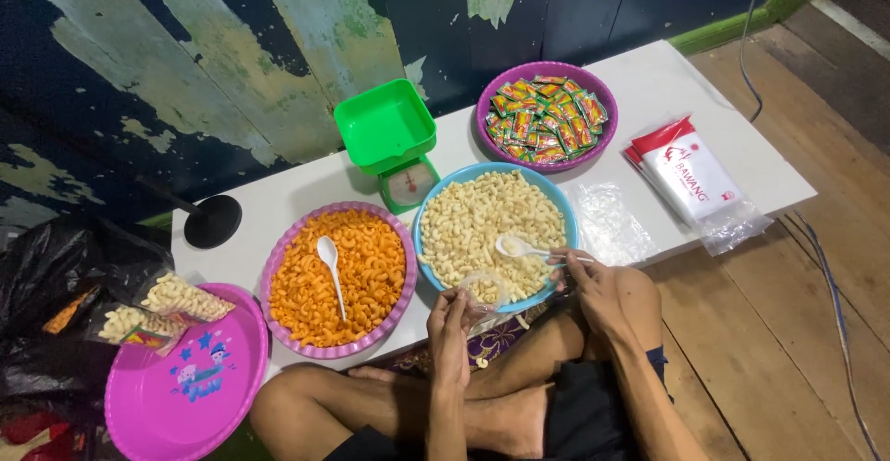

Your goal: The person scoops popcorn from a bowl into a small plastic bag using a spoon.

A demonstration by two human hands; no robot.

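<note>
My right hand grips a white plastic spoon whose bowl rests in the pale macaroni snacks of a blue bowl. My left hand holds a small clear plastic bag open at the bowl's near rim. To the left, a purple bowl holds orange macaroni snacks with a second white spoon lying in it. I sit cross-legged at a low white table.
A green kitchen scale stands behind the bowls. A purple bowl of small seasoning sachets sits at the back right. Clear bags, a red-and-white packet stack, a pink tray with filled snack bags, and a black bag lie around.
</note>
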